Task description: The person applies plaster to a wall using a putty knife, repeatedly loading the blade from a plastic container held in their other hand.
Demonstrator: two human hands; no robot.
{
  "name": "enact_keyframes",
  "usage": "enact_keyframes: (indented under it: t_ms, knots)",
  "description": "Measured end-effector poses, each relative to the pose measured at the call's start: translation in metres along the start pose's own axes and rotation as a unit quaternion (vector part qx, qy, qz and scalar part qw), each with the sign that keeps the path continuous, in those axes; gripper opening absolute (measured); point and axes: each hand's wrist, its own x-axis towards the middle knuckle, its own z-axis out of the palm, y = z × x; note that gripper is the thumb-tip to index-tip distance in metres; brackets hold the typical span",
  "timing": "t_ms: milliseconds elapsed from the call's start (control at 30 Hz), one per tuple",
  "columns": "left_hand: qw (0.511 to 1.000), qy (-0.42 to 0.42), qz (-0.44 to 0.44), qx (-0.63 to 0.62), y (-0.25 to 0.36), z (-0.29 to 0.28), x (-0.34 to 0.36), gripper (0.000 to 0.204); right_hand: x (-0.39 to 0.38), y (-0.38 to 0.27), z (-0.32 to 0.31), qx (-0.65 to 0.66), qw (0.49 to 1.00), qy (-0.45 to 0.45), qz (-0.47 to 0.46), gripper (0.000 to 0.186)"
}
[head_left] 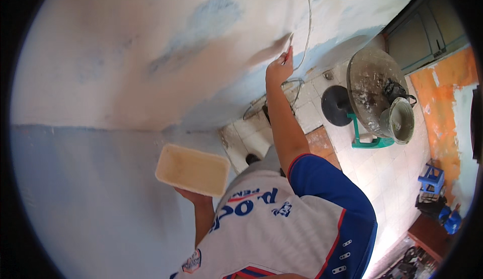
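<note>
Cream in colour, a rectangular tub (192, 170) is in front of the blue wall (100, 178), in the head view. The left hand (195, 195) has hold of this tub from below; its fingers are mostly hidden, and how far they spread I cannot tell. The right hand (282, 70) is raised near the pale wall (151, 22), its fingers closed around a thin tool (291, 38); whether the tip touches the surface is not clear. A white cable (309, 22) hangs just beside. Further right, a round bench (365, 77) carries a bucket (402, 120).
</note>
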Motion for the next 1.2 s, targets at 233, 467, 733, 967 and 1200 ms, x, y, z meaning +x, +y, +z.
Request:
enact_keyframes:
  t_ms: [233,467,733,967,1200]
  knots:
    - [0.999,0.01,-0.031,0.004,-0.009,0.0,0.016,0.068,-0.001,0.024,0.024,-0.116,0.987,-0.008,-0.107,0.067]
    - [0.998,0.027,-0.047,0.007,-0.016,-0.002,0.021,0.068,0.011,0.025,-0.004,-0.143,0.973,-0.166,-0.07,0.063]
    - [0.998,0.007,-0.063,0.011,-0.016,0.008,0.036,0.068,0.023,0.036,-0.021,-0.211,0.941,-0.189,-0.187,0.063]
    - [0.997,-0.008,-0.071,0.0,-0.028,0.004,0.042,0.068,0.026,0.037,-0.029,-0.181,0.938,-0.216,-0.2,0.063]
    - [0.996,-0.02,-0.083,-0.009,-0.033,0.008,0.044,0.068,0.013,0.029,-0.05,-0.148,0.949,-0.211,-0.18,0.053]
